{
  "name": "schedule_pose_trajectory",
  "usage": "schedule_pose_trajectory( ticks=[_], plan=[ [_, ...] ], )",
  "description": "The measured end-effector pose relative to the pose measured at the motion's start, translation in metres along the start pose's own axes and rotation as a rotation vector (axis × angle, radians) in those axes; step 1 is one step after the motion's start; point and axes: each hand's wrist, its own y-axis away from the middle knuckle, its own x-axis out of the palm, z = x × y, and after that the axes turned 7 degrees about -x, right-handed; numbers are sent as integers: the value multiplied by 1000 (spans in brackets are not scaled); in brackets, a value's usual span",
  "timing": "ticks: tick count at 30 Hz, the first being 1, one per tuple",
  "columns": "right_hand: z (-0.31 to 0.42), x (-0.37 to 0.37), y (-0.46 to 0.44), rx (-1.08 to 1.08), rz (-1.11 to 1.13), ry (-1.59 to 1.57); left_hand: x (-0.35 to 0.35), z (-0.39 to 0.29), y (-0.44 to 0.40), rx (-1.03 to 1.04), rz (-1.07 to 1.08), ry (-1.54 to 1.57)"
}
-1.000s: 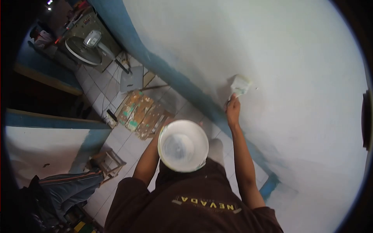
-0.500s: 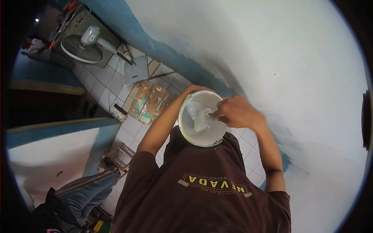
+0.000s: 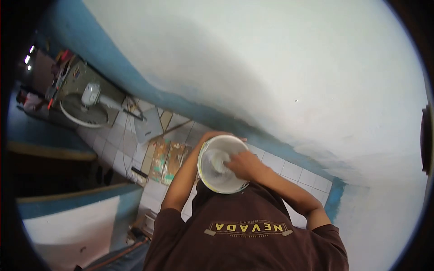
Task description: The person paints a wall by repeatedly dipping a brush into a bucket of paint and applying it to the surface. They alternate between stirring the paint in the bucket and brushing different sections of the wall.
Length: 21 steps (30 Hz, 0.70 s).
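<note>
A white paint bucket [image 3: 231,184] is tilted towards me against my brown shirt [image 3: 244,248], with whitish paint smeared inside. My left hand [image 3: 221,135] curls around its far rim and holds it from outside. Inside the bucket's mouth, my right hand [image 3: 246,165] is closed on a paintbrush [image 3: 220,161], whose pale, paint-covered head shows at the bottom. The brush's handle is mostly hidden by my fingers, and its head is blurred.
A white and blue wall [image 3: 289,67] rises ahead and to the right. At left, a standing fan [image 3: 86,108] and paint-splattered boards [image 3: 169,158] are on the tiled floor [image 3: 289,170]. A low partition [image 3: 72,226] and another person's trouser leg [image 3: 126,257] are at lower left.
The view has shifted, so the bucket and both hands appear lower and slightly left. My right hand has moved deeper into the bucket with the brush. Less of the other person shows.
</note>
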Motion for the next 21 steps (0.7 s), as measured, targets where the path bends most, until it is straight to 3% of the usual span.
schedule_pose_trajectory(
  ticks=[2, 5, 9, 15, 17, 18, 20, 21],
  plan=[
    [3, 7, 11, 70, 245, -148, -1, 3, 11, -17, 38, -22],
    [-3, -53, 12, 93, 306, -205, 7, 2, 21, -58, 82, -50],
    [5, -24, 16, 171, 168, -157, 17, 11, 8, -152, 109, -40],
    [6, -24, 41, 113, 442, -372, 29, 37, 1, -231, 90, 67],
    [7, -26, 51, 141, 120, -372, 39, 38, -6, -230, 73, 89],
    [13, -18, 54, 136, 121, -368, 44, 43, -1, -226, 69, 97],
    [29, 5, 58, 184, 385, -289, 54, 43, -17, -211, 75, 97],
    [30, 6, 69, 217, 342, -312, 55, 50, -6, -203, 75, 93]
  ],
)
